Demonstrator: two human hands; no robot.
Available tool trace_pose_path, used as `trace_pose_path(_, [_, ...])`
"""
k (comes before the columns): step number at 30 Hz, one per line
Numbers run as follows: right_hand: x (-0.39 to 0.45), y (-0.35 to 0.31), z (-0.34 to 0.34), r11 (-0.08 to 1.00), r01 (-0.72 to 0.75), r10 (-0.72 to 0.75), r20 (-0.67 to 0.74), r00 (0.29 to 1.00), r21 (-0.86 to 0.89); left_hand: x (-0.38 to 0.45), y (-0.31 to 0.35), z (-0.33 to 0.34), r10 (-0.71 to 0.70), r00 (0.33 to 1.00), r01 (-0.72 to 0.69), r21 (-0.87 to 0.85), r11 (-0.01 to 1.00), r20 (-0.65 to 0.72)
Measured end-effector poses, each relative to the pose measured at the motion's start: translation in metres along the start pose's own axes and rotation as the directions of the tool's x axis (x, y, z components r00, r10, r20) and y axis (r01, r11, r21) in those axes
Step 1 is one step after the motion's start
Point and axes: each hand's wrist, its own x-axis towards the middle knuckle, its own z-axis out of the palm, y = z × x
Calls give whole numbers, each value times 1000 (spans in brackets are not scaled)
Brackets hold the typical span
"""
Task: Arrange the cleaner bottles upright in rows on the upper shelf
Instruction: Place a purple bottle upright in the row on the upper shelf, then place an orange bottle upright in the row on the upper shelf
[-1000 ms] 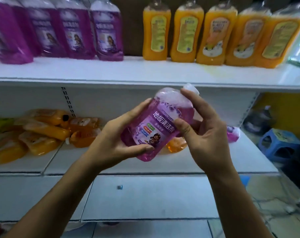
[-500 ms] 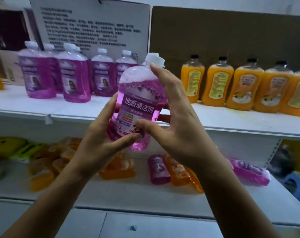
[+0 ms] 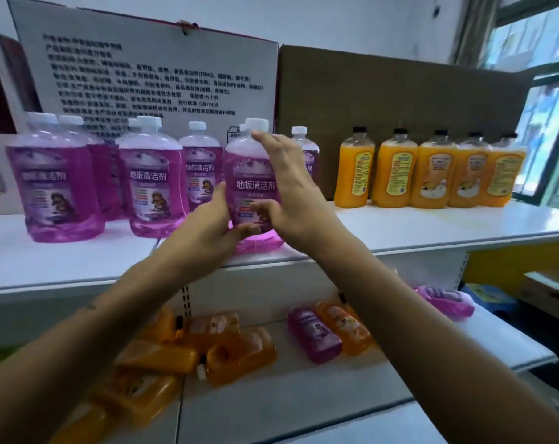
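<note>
white steel, the upper shelf (image 3: 432, 225) carries two groups: purple bottles (image 3: 150, 177) standing toward its left end and orange bottles (image 3: 432, 168) upright in a line toward its right end. below it the lower shelf (image 3: 303, 395) holds loose bottles (image 3: 236, 354) lying on their sides, orange and purple mixed, so we judge the job well short of done.

we are at the placing step. the purple bottle in hand (image 3: 254, 184) stands upright near the front edge of the upper shelf, at the right end of the purple group; its base looks to be on the shelf or just above, and we cannot tell which. our left hand (image 3: 207, 232) grips its lower body, fingers curled round it, and our right hand (image 3: 291, 190) wraps its right side with a fingertip up by the white cap.

next we would square it with the front purple bottles, let go, and reach down for another.

a second ago we held this bottle tilted in front of the lower shelf; half a second ago it was raised before the upper shelf, clear of it.
</note>
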Motion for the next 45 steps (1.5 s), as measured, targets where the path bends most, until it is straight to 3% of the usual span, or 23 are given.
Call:
trace_pose_path(5, [19, 4, 23, 996, -65, 66, -6, 998, 54, 3, -24, -12, -69, 997, 53, 333, 942, 38])
trace_pose_path(8, [30, 10, 37, 993, -89, 91, -25, 996, 80, -1, -31, -16, -96, 993, 69, 330, 941, 67])
trace_pose_path(14, [51, 23, 57, 989, -109, 112, -30, 993, 98, -3, -31, -13, -123, 991, 131, 412, 902, -45])
trace_pose_path(24, [62, 28, 70, 988, -145, 144, 17, 989, 48, -7, -23, -18, -124, 992, 113, 375, 920, 5])
trace_pose_path(30, [56, 13, 56, 977, -192, 201, 94, 975, -92, -9, -21, -22, -77, 996, 61, 316, 947, 39])
trace_pose_path(33, [38, 5, 43, 965, -252, 252, -12, 968, -76, -8, -22, -21, 65, 995, -42, 274, 961, -75])
trace_pose_path(38, [-18, -6, 19, 957, -289, 288, -87, 954, 6, -23, -3, -20, 281, 920, -253, 131, 958, -273])
trace_pose_path(42, [-78, -13, 7, 927, -335, 369, -262, 892, 168, -46, 33, -2, 324, 899, -362, -84, 928, -296])
trace_pose_path(45, [-129, -12, -1, 889, -370, 451, -372, 812, 270, -65, 48, 29, 388, 894, -440, -277, 855, -224])
